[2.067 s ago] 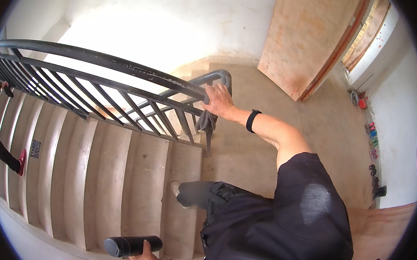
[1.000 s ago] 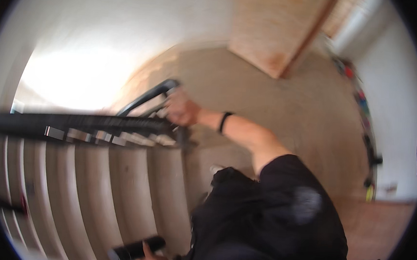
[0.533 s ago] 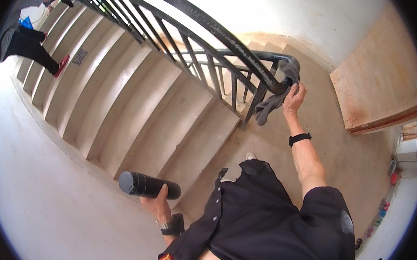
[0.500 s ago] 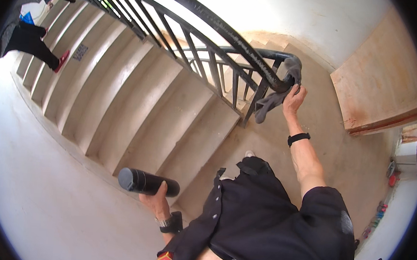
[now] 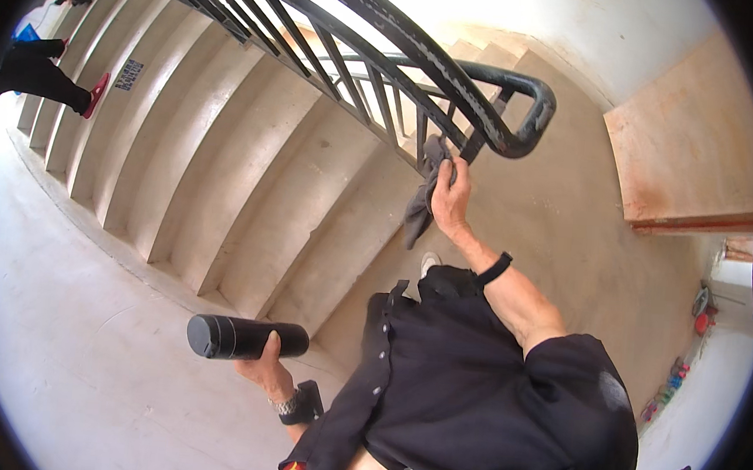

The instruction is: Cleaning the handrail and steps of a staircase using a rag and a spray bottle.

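In my left hand (image 5: 267,372) is a black cylindrical bottle (image 5: 245,338), held on its side with the thumb over it, in front of the white wall. My right hand (image 5: 452,197) is closed round a dark grey cloth (image 5: 426,190) that hangs down from the fingers. The cloth is beside the lower railing bars, just under the black handrail (image 5: 390,37); whether it touches the metal I cannot tell. The handrail's paint is scuffed, and its end curves back in a loop.
Concrete stairs (image 5: 250,169) rise to the far left, where a person in black trousers and red shoes (image 5: 96,95) stands on a step. A brown panel (image 5: 697,144) is at the right. Several shoes (image 5: 667,391) lie along the right wall. More steps lie behind the railing.
My right hand and the cloth have come off the curved handrail end and moved left, to the lower bars. The bottle stays in my left hand. The view has shifted slightly.
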The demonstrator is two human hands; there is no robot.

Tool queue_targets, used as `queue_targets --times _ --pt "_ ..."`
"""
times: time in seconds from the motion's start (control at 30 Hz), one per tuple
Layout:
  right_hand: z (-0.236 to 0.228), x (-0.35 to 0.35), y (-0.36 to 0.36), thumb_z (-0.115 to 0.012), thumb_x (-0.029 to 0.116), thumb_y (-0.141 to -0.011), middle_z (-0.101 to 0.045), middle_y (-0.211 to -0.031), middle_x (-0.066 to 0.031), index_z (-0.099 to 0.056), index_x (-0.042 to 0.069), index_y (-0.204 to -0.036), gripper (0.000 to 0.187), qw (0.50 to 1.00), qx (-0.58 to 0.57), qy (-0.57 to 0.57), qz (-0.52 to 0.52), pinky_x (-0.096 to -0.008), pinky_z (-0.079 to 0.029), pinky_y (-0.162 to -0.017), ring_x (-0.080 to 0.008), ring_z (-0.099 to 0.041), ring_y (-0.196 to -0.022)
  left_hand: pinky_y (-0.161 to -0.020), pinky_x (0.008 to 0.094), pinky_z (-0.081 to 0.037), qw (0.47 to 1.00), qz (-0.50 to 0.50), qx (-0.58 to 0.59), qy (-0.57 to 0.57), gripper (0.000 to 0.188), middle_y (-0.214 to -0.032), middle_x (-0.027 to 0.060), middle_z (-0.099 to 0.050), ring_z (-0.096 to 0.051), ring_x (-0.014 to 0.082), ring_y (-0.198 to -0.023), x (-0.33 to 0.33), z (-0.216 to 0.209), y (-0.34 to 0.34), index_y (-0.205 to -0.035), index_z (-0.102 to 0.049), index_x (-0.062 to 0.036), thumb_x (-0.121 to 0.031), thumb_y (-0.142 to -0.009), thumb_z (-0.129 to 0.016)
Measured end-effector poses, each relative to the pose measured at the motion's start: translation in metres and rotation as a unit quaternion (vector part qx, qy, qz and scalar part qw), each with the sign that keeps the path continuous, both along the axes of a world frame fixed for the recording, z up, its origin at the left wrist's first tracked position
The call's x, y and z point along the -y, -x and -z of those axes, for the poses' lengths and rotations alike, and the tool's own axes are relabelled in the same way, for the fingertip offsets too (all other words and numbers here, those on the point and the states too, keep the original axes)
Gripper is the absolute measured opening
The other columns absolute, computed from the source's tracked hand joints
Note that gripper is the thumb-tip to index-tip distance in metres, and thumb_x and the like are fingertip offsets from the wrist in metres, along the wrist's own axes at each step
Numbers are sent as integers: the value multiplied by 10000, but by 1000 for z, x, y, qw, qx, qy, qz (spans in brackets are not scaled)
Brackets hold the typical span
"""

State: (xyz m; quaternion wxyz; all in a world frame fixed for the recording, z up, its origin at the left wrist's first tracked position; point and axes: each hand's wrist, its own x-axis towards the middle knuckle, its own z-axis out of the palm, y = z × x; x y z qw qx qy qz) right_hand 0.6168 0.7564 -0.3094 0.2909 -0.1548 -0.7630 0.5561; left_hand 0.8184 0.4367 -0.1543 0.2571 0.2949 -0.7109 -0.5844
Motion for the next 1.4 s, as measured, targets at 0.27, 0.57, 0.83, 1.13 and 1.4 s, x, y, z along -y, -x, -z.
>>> queue_targets --times 0.27,0.57,0.83,1.13,1.4 --pt "-9 -13 93 -492 138 -1025 -589 -1281 -274 -533 -70 -1301 348 980 -29 -185 71 -468 -433 -995 -431 -565 -1178 -856 360 -550 1000 -1 17 20 439 -957 91 -703 -680 206 -864 -25 -38 45 -1059 -666 30 26 -638 -791" --pt "-2 -32 138 -497 173 -1022 -666 -1130 -264 -623 -58 -1187 310 956 -12 -290 52 -470 -478 -908 -436 -625 -1057 -792 318 -549 990 139 13 34 408 -915 55 -715 -685 169 -827 -23 -18 177 -979 -689 -18 -91 -619 -867" --pt "-77 51 240 -498 195 -1026 -684 -973 -220 -644 -19 -1061 262 966 -48 -249 44 -476 -494 -836 -413 -638 -948 -793 377 -551 978 178 4 106 571 -989 122 -705 -699 264 -897 20 69 299 -1098 -581 -31 -209 -631 -857" --pt "-185 145 362 -480 271 -1019 -680 -833 -258 -638 -3 -1032 316 947 26 -321 -13 -550 -486 -772 -455 -653 -832 -798 410 -557 982 169 -2 87 583 -959 167 -714 -710 326 -892 61 150 393 -1076 -589 -23 -283 -630 -861" --pt "-206 182 411 -484 323 -1044 -708 -992 -228 -662 14 -1113 364 927 -96 -362 28 -449 -536 -819 -422 -682 -940 -776 347 -546 992 96 -74 19 527 -939 109 -697 -688 215 -840 88 200 491 -1086 -585 -22 -133 -641 -846"
